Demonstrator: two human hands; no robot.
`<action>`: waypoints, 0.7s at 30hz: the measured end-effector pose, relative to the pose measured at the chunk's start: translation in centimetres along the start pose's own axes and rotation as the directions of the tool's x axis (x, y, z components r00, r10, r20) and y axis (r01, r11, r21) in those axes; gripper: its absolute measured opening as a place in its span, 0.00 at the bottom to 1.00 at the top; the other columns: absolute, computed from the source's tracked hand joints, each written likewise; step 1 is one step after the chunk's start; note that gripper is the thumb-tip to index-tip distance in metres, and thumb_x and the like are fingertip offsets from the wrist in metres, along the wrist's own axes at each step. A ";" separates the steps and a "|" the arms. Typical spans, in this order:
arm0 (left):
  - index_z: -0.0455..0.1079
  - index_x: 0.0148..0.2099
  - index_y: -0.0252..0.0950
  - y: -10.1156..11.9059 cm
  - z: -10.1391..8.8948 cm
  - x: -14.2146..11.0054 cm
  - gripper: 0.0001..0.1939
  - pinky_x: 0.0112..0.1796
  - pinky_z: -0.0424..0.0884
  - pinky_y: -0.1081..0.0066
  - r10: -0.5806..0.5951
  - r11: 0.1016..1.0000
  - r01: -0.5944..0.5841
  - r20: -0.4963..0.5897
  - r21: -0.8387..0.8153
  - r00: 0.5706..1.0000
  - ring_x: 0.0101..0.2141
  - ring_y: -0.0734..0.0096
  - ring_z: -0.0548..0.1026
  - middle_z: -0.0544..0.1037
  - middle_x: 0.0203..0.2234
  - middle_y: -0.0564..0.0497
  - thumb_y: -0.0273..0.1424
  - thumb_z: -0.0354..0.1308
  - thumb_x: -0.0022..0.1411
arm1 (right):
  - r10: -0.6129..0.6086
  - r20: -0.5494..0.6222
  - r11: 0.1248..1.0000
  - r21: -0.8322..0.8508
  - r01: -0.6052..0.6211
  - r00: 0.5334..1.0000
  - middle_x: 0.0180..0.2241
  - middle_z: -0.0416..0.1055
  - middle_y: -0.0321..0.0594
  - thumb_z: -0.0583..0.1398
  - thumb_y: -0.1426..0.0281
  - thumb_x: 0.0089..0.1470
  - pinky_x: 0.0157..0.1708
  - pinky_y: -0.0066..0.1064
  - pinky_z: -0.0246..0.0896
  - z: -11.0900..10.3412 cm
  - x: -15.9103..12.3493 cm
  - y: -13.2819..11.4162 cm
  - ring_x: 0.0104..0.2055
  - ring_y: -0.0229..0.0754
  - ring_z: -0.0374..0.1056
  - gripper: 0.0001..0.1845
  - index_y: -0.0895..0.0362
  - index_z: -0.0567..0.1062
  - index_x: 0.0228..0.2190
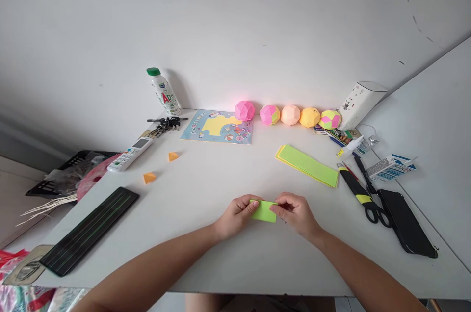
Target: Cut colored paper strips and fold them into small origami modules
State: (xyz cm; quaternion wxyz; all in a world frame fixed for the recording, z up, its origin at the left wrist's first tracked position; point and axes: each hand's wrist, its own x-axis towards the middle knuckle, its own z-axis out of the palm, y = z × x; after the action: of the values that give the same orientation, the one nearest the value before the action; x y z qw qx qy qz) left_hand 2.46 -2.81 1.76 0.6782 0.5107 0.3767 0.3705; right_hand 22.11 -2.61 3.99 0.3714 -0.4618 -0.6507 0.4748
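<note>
Near the front middle of the table, a small green paper piece (264, 211) is held between both hands. My left hand (237, 214) pinches its left end, thumb on top. At its upper right corner, my right hand (297, 214) grips it between thumb and fingers; the fingertips behind the paper are hidden. A stack of green and yellow paper strips (307, 165) lies to the right, beyond my right hand. Farther left sit two small orange folded paper pieces, one nearer (149, 177) and one farther (172, 156).
Several faceted paper balls (290, 115) line the wall beside a blue printed card (195, 130). A bottle (164, 92), keys (165, 126), a remote (130, 154) and a dark panel (90, 231) are left. Scissors (377, 215), a utility knife (353, 183), a glue bottle (349, 147) and a black phone (406, 223) are right.
</note>
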 end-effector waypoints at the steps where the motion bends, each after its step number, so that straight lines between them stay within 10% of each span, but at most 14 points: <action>1: 0.72 0.40 0.32 0.0 0.0 0.0 0.21 0.33 0.64 0.71 0.001 1.000 -0.001 -0.003 0.006 1.000 0.29 0.71 0.68 0.74 0.28 0.49 0.46 0.53 0.57 | 0.006 -0.001 1.000 -0.001 -0.006 1.000 0.22 0.64 0.35 0.61 0.62 0.49 0.20 0.26 0.55 0.0 0.0 0.0 0.22 0.34 0.58 0.13 0.57 0.71 0.21; 21: 0.72 0.43 0.33 0.2 0.1 0.0 0.22 0.33 0.65 0.70 0.004 0.999 -0.004 0.010 0.046 1.000 0.30 0.70 0.69 0.75 0.29 0.48 0.46 0.51 0.58 | 0.063 0.042 0.998 -0.013 -0.063 0.997 0.18 0.63 0.32 0.60 0.60 0.51 0.18 0.25 0.54 -0.1 -0.1 -0.2 0.19 0.32 0.57 0.15 0.57 0.70 0.21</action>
State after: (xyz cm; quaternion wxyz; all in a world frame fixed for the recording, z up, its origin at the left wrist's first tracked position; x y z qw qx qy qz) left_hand 2.51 -2.84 1.98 0.6674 0.5287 0.3808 0.3605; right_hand 22.20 -2.71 4.23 0.3397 -0.4739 -0.6462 0.4924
